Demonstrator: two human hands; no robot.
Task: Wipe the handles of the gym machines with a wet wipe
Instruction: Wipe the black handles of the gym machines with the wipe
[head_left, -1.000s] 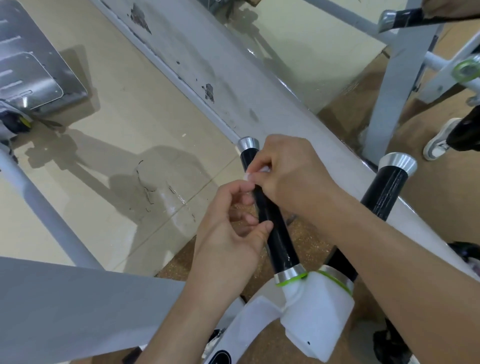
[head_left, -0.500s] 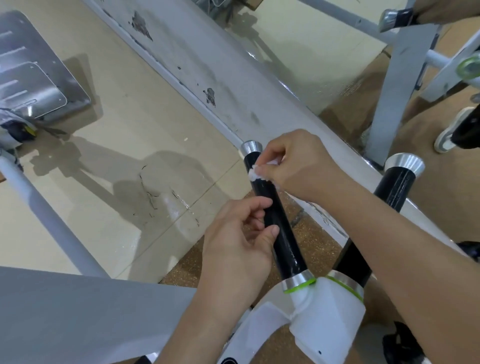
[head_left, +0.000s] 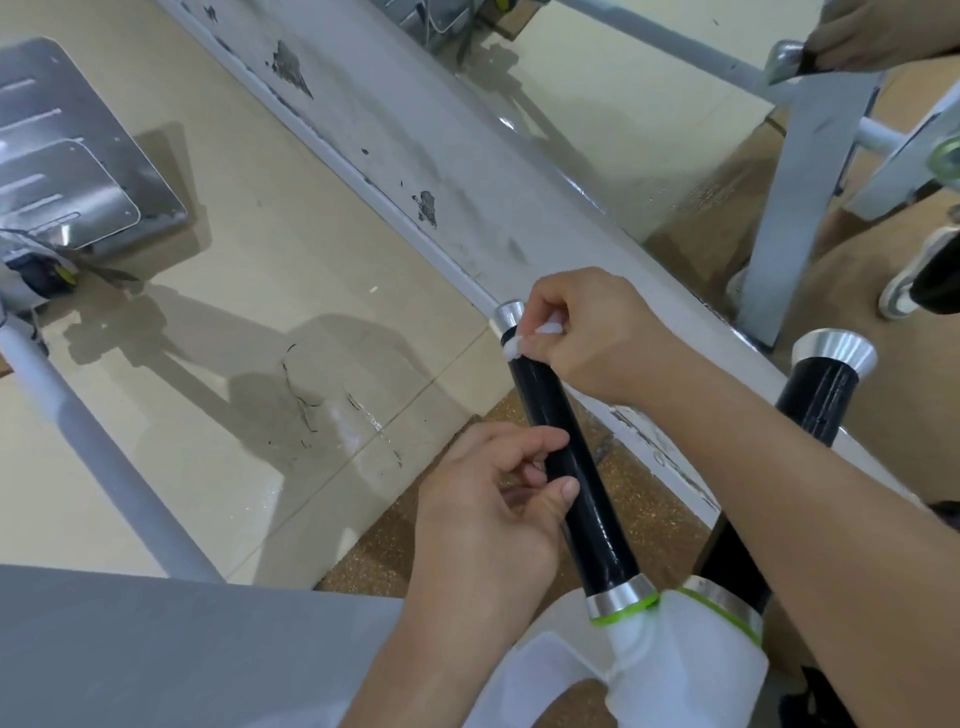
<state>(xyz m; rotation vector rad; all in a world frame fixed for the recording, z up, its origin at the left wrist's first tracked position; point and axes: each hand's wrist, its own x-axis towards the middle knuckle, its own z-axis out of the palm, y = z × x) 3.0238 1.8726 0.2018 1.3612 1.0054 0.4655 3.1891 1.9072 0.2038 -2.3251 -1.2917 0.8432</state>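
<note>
The right hand (head_left: 597, 338) is up at the top of the near black handle (head_left: 543, 405), just under its shiny silver cap (head_left: 508, 313). Its fingers are squeezed tight on a small white wet wipe (head_left: 549, 329), and a bit of the wipe pokes out and presses on the handle. I think the wipe is pinched small like this so it can rub hard on one spot at the very end.

The left hand (head_left: 488, 509) is lower down, beside the middle of the same handle. Its fingers are curled, and the thumb and first finger touch the handle's side. It may be there to keep the handle from wobbling. I cannot tell if it really holds on or only touches.

The handle is long, black and smooth. It shines as if wet along its lower part. It slants up from a white block (head_left: 691, 670), with a silver band and a green ring (head_left: 623, 616) at the bottom. A second black handle (head_left: 821, 395) stands near it on the right, and no hand touches that one.
</note>
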